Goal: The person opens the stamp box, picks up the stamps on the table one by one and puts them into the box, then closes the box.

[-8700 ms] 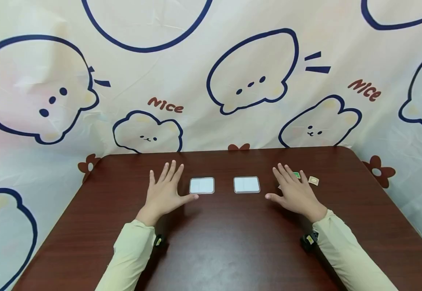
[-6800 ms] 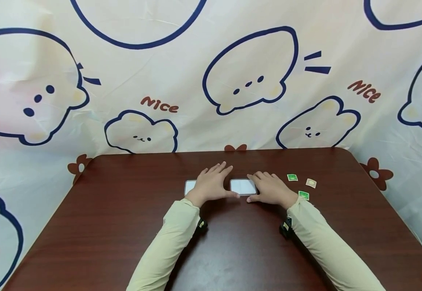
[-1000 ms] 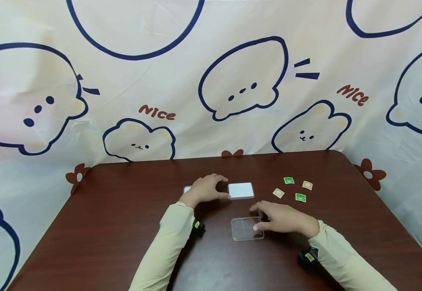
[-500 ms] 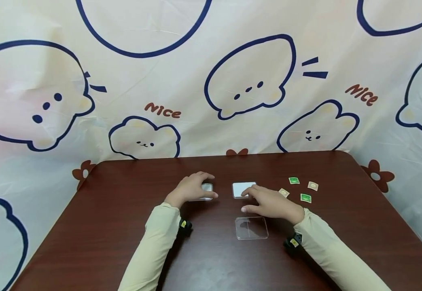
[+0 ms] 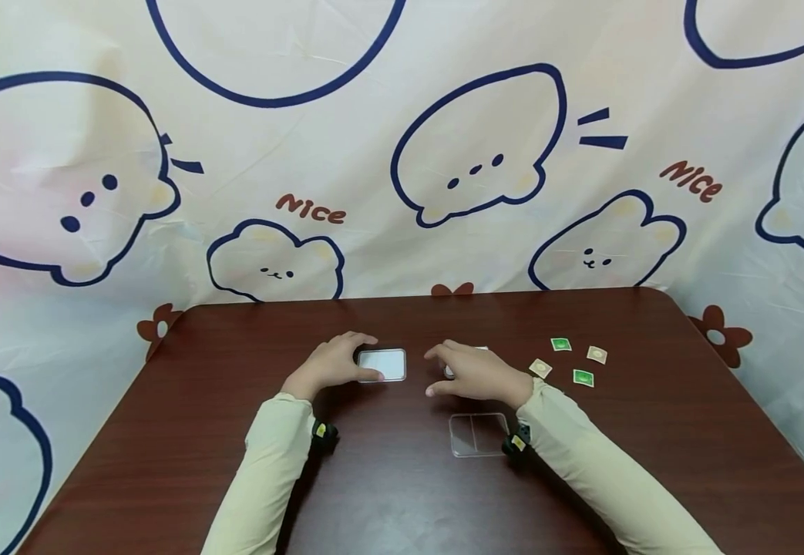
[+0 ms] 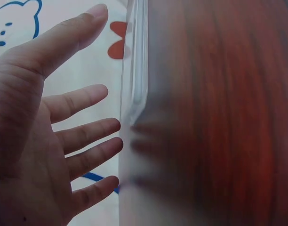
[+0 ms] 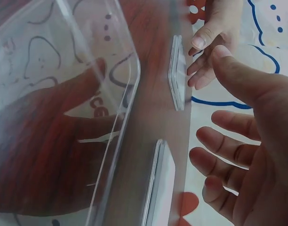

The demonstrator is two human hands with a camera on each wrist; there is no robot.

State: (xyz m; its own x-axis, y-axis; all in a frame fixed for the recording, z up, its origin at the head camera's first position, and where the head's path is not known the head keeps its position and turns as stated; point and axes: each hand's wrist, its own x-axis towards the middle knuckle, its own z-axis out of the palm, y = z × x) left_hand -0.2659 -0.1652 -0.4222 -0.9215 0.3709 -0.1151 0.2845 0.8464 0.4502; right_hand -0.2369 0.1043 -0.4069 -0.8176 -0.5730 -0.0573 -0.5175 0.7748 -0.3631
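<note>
Two flat, white-faced rectangular cases with clear rims lie side by side on the table. Around the left end of the left case [image 5: 389,364] my left hand [image 5: 328,365] spreads, thumb overlapping its near edge; its fingers look straight and apart in the left wrist view. My right hand [image 5: 481,376] hovers over the right case [image 7: 164,188], largely hiding it in the head view. Its fingers are loosely bent and grip nothing. Nearer the person, a shallow clear plastic tray or lid [image 5: 462,436] with a line across it lies beside my right wrist.
Several small square cards lie at the right: green ones [image 5: 561,344] and beige ones [image 5: 597,354], another beige card [image 5: 540,368] close to the right forearm. A patterned cloth [image 5: 374,254] hangs behind the brown table [image 5: 402,493].
The clear plastic piece now lies in front, unlike in the oldest frames. My right hand left it and moved up and left over the right case; my left hand slid left, uncovering the left case.
</note>
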